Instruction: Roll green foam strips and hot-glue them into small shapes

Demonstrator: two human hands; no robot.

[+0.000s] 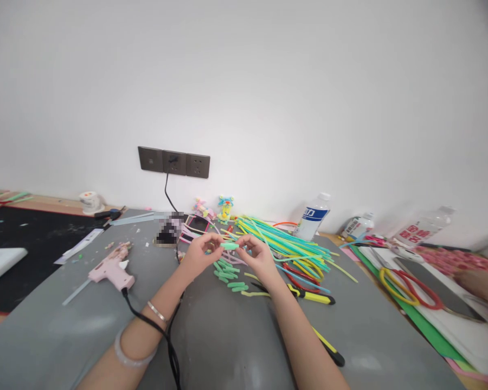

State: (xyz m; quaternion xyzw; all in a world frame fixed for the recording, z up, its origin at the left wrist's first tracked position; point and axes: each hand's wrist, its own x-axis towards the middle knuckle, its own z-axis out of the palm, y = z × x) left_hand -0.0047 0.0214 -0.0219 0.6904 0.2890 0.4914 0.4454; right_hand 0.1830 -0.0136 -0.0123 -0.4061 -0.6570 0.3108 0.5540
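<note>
A short green piece of fuzzy stem, likely pipe cleaner [229, 246], is stretched level between my two hands above the table. My left hand [205, 252] pinches its left end, and my right hand [257, 254] pinches the right end. Just below them lies a small pile of similar green pieces [226, 270]. Behind and to the right spreads a bundle of long pipe cleaners [284, 244] in green, yellow and blue. Yellow-handled pliers [313, 296] rest beside my right forearm, with a second yellow-and-black handle [329, 346] partly hidden by that arm.
On the left lies a pink glue gun [111, 268] with its black cord running under my left forearm. Small figures [225, 208] and a water bottle [312, 218] stand near the wall. Scissors [406, 287] and a phone [437, 287] lie right, near another person's hand [482, 284].
</note>
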